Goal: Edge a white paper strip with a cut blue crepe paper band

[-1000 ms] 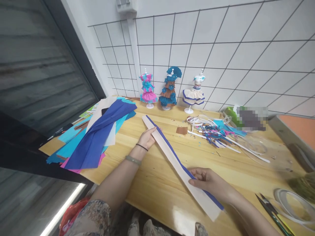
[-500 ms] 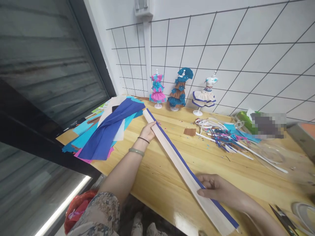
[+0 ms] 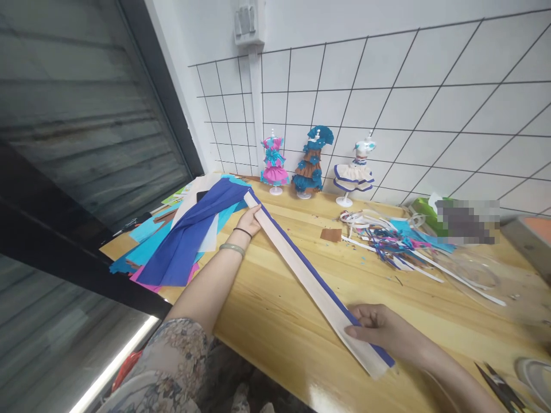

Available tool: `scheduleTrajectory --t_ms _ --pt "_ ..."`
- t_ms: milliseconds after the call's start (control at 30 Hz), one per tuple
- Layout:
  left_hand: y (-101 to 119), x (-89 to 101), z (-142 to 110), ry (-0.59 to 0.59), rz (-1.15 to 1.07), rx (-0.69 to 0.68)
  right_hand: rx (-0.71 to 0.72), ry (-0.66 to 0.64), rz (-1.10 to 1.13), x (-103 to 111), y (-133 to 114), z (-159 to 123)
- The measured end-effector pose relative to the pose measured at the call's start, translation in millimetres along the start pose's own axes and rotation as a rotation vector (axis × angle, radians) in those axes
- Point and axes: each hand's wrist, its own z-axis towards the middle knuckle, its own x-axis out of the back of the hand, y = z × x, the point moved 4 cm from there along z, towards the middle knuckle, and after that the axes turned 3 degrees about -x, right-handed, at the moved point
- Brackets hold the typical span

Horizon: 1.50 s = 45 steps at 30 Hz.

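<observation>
A long cream paper strip (image 3: 297,267) with a dark blue border along one edge stretches slantwise over the wooden table. My left hand (image 3: 249,220) grips it near its far end, fingers closed on the edge. Closer to me, my right hand (image 3: 372,326) pinches the strip near its other end, thumb on top and fingers curled at the blue side. To the left of my left hand lies a pile of crepe paper sheets, with a dark blue sheet (image 3: 178,238) uppermost.
Three small dress forms in paper dresses, a pink one (image 3: 274,166), a brown-and-teal one (image 3: 309,163) and a cream one (image 3: 353,176), stand by the wall. Paper scraps (image 3: 387,244) and a green tissue pack (image 3: 424,213) lie at right. Scissors (image 3: 499,387) rest near the front right.
My left hand and the strip's far end have shifted slightly left and away. More of the near end has drawn up toward my right hand. The view has tilted a little upward.
</observation>
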Motion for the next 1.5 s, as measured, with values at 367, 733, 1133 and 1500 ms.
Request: scheduleTrajectory --t_ms 367,733,1133,1500 --pt "31 -8.1 73 0.097 0.286 -0.144 -0.088 0.223 0.19 8 -5 7" --pt "59 -1.1 102 0.234 0.825 -0.37 -0.098 0.268 0.237 11 -1 16" --pt "67 -25.0 28 0.13 1.345 -0.789 -0.143 0.302 0.259 12 -2 17" --pt "-105 -36.6 -206 -0.59 0.438 0.887 0.039 0.211 0.611 9 -17 5"
